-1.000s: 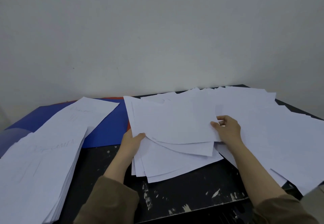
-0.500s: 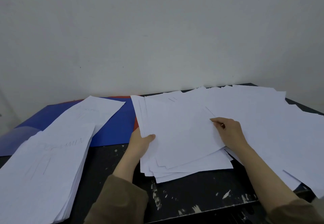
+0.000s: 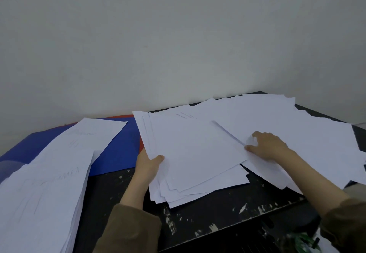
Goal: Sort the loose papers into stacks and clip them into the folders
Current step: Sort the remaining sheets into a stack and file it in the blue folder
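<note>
At the middle of the black counter (image 3: 208, 219), the left hand (image 3: 147, 165) grips the left edge of a fanned sheaf of white sheets (image 3: 194, 157) — thumb on top, fingers hidden beneath the paper, forearm reaching up from an olive sleeve (image 3: 130, 231). The right hand (image 3: 269, 145) lies on the spread of loose papers (image 3: 287, 125) just right of the sheaf, fingers curled, with the thumb at the sheaf's right edge; whether it pinches a sheet or only presses on it I cannot tell. Both forearms angle inward toward the sheaf. At the left, a thick stack of papers (image 3: 39, 203) with faint pencil marks, too blurred to read, is cut off by the picture's edge and partly covers a blue folder (image 3: 118, 149). A sliver of red folder (image 3: 141, 143) peeks out between blue folder and sheaf — the rest is hidden. Sheets look thin, flat and matte, with corners splayed unevenly; the counter's dark surface is scuffed with pale chips. Something green at the lower right is too blurred to identify.
</note>
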